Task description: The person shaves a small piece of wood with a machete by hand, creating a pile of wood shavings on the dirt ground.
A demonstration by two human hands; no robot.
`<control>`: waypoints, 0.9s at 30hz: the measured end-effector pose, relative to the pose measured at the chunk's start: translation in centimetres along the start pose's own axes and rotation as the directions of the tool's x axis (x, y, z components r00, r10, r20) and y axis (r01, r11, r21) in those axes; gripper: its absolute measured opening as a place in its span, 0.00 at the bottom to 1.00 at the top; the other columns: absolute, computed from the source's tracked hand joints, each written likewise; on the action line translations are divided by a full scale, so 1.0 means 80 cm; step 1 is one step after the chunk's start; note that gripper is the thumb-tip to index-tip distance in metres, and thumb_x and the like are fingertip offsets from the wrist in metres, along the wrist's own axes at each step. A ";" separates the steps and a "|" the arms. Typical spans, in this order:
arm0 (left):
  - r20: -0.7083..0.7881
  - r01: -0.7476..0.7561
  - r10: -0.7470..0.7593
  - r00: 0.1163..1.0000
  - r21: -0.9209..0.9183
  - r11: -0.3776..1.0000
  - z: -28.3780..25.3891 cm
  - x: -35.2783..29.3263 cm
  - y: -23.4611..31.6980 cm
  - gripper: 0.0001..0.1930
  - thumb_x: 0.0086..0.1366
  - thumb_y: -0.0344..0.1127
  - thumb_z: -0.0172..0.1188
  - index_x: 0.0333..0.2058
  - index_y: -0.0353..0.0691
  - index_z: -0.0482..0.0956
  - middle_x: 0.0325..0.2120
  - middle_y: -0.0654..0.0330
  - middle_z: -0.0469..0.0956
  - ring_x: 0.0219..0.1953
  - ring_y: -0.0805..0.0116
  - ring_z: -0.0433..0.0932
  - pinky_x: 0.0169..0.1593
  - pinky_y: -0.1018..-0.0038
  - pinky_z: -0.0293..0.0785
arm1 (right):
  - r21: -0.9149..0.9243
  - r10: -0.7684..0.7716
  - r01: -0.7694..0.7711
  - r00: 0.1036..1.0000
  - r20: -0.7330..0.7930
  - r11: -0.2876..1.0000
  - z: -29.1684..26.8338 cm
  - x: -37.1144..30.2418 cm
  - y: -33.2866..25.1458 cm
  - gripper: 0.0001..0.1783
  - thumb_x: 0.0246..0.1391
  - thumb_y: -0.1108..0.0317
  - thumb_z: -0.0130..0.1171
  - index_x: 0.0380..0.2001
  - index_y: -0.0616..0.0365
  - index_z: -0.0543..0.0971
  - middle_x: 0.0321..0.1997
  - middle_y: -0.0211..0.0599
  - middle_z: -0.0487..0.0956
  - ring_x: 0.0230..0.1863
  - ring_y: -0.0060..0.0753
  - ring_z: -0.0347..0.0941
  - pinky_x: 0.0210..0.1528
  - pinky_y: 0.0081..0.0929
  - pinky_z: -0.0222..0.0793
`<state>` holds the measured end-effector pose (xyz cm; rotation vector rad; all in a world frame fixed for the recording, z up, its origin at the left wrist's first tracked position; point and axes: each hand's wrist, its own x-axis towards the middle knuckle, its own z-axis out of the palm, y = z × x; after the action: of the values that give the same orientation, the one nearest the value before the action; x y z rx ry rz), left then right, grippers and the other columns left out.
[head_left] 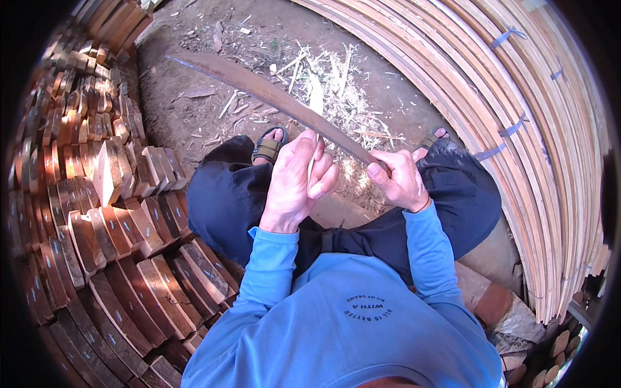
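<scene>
Right hand fisted on the handle of the long blade, edge angled away; left hand pinches a thin wood sliver against it, bracing for a controlled shave.

Both forearms in blue sleeves come up from lower edge, elbows bent, wrists close together above the knees. L hand: fingers curled shut, thumb up, knuckles toward cam. R hand: closed fist, thumb laid flat on top, wrist bent slightly inward.
</scene>
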<state>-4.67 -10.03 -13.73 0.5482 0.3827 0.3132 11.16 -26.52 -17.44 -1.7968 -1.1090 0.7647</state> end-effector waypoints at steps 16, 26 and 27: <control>0.032 0.025 -0.025 0.999 0.005 1.000 0.012 -0.003 0.001 0.17 0.81 0.47 0.44 0.33 0.43 0.64 0.11 0.72 0.58 0.10 0.82 0.58 0.15 0.82 0.50 | -0.012 -0.041 0.040 0.992 -0.121 0.999 0.000 0.026 0.007 0.37 0.65 0.36 0.52 0.24 0.64 0.79 0.13 0.37 0.67 0.18 0.29 0.63 0.25 0.35 0.58; 0.056 0.049 -0.044 0.997 -0.088 0.995 -0.003 -0.006 -0.002 0.16 0.80 0.46 0.46 0.34 0.43 0.64 0.11 0.72 0.58 0.10 0.83 0.59 0.15 0.83 0.50 | -0.071 -0.007 -0.003 0.990 -0.139 0.998 0.010 0.038 0.009 0.35 0.63 0.37 0.55 0.28 0.64 0.83 0.13 0.42 0.70 0.18 0.36 0.69 0.28 0.38 0.65; 0.110 0.056 -0.053 0.993 -0.024 0.998 -0.003 -0.008 -0.003 0.16 0.80 0.47 0.46 0.34 0.43 0.64 0.11 0.72 0.58 0.10 0.83 0.59 0.14 0.83 0.49 | -0.051 0.021 -0.030 0.985 -0.172 0.998 0.010 0.044 0.011 0.35 0.64 0.37 0.55 0.28 0.64 0.82 0.13 0.41 0.70 0.18 0.36 0.68 0.27 0.39 0.64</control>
<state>-5.28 -10.41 -13.86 0.5248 0.2869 0.2341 12.32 -23.23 -18.80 -1.8867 -1.0037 0.5877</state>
